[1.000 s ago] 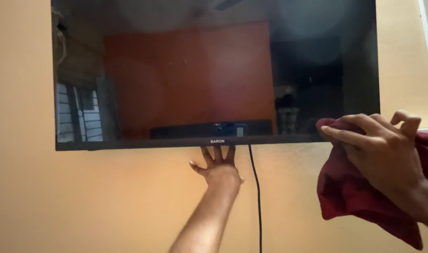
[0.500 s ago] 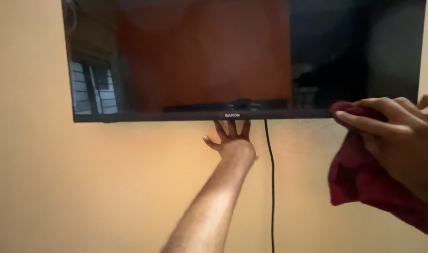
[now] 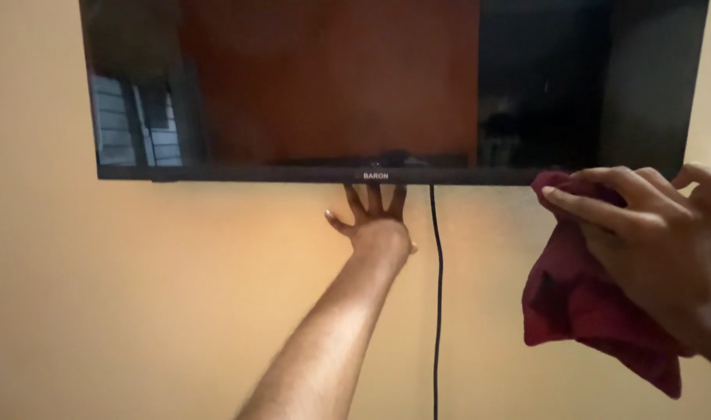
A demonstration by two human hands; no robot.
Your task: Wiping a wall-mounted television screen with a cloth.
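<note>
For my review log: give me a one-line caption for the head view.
Left hand braces under a wall-mounted television while the right hand presses a dark red cloth to its lower edge.

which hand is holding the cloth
The right hand grips the dark red cloth; the left hand is bare, fingers spread under the television.

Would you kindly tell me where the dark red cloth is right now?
In the head view, the dark red cloth hangs from the right hand at the right side, just below the television lower right edge.
</note>
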